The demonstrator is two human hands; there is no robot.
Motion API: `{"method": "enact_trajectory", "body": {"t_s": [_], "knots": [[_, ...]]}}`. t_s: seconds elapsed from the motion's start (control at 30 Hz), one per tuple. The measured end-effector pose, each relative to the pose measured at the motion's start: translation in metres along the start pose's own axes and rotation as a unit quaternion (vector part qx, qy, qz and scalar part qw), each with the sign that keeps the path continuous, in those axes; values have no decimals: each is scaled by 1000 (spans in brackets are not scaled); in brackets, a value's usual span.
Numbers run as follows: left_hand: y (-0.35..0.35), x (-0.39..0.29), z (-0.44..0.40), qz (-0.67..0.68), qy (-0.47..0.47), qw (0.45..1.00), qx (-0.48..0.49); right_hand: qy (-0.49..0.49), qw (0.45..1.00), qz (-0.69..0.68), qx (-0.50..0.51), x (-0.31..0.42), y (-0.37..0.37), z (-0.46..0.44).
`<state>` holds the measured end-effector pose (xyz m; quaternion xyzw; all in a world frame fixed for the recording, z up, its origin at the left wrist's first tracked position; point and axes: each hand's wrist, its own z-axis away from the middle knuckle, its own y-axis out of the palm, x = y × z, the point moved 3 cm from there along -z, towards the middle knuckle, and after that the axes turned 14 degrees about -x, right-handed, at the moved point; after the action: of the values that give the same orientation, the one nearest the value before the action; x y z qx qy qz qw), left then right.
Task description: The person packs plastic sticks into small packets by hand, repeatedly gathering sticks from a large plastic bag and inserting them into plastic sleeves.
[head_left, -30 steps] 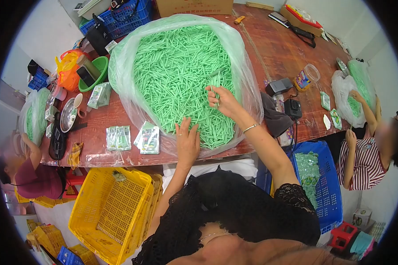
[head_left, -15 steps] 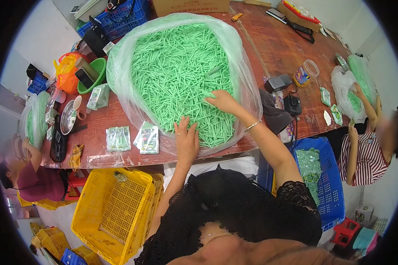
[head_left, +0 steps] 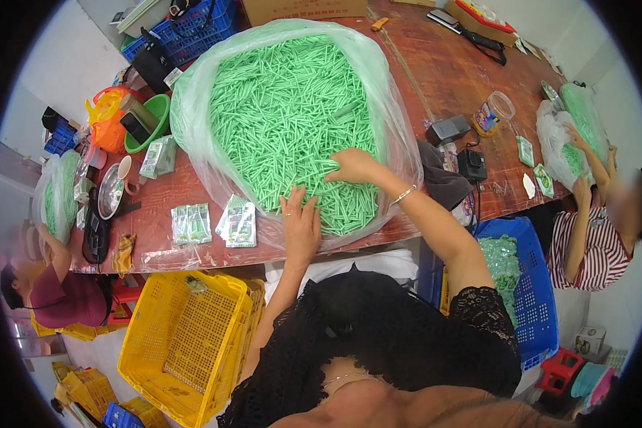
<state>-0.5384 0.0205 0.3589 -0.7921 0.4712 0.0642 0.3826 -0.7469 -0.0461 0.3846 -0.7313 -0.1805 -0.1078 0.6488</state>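
Observation:
A big clear plastic bag (head_left: 192, 114), its mouth spread wide, is filled with thin green sticks (head_left: 285, 107). My left hand (head_left: 301, 222) lies flat on the near edge of the pile, fingers stretched out and a ring on one. Over the right part of the pile, my right hand (head_left: 357, 167) is closed on a few green sticks, with its fingertips partly hidden and pointing left. A greenish flat piece (head_left: 345, 110) lies on the sticks beyond it. Printed green-and-white packets (head_left: 240, 222) lie left of my left hand, beside another group of packets (head_left: 191, 224).
Below the table (head_left: 435, 78) edge stand a yellow crate (head_left: 178, 349) and a blue crate (head_left: 535, 292) with green packets. A jar (head_left: 493, 114) and black adapters (head_left: 471, 165) are at the right. Co-workers sit at both sides, the right one in a striped shirt (head_left: 585, 246).
My right hand has shifted slightly toward me, lower over the pile. My left hand stays in place. The co-worker at right has moved a hand closer to the bag there.

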Motion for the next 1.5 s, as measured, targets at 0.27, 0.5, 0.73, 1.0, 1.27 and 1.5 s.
{"method": "enact_trajectory", "body": {"t_s": [0.27, 0.5, 0.73, 1.0, 1.27, 1.5], "knots": [[0, 1, -1, 2, -3, 1000, -1, 91, 944, -293, -120, -23, -25, -13], [0, 0, -1, -4, 0, 1000, 0, 157, 738, -645, -124, 16, -20, 5], [-2, 1, -3, 25, -24, 999, -1, 180, 805, -538, -171, 26, 5, 26], [-20, -30, -66, 89, 24, 993, -73, -74, 925, -229, -293, 29, 26, 34], [1, -10, -77, 143, -55, 987, -45, 127, 849, -444, -255, 4, 16, 38], [13, -5, -96, 302, -227, 926, 23, 111, 887, -398, -204, 30, 8, 39]]}}
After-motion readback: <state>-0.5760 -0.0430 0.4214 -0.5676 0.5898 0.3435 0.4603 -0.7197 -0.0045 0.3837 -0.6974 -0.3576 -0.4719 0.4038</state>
